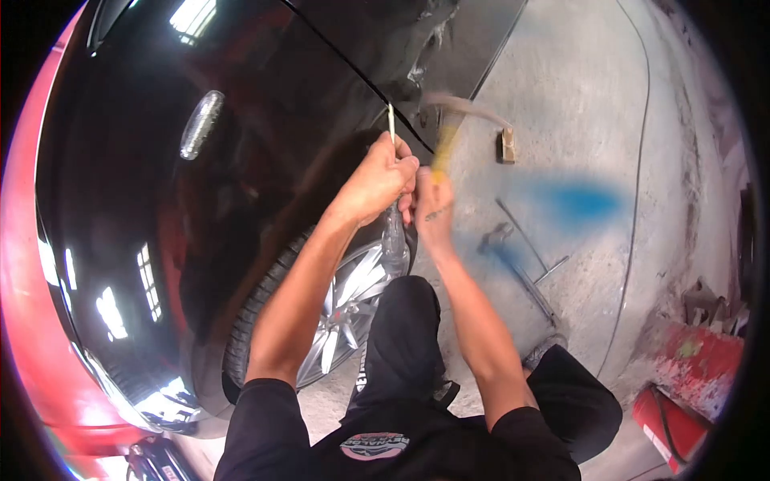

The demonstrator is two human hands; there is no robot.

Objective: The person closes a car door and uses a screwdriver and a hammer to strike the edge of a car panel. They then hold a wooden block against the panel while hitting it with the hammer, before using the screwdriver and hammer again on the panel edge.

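My left hand (377, 180) is closed around a slim pale rod (391, 120), whose tip points at the seam in the black car panel (265, 152). Close beside it, my right hand (434, 212) wraps around the yellow handle of a hammer (446, 148). Motion blurs the hammer, and its long curved head reaches over the floor side of the panel edge. Beneath my hands is the car's wheel (345, 321) with silver spokes. Crumpled, scuffed-looking bodywork (425, 56) shows beyond the seam.
On the concrete floor (577, 96) lie a small wooden block (507, 146) and several long metal tools (525, 276). A blue paint stain (589, 200) marks the floor. Red metal pieces (698, 361) sit at the lower right. My bent knee (405, 321) is close to the wheel.
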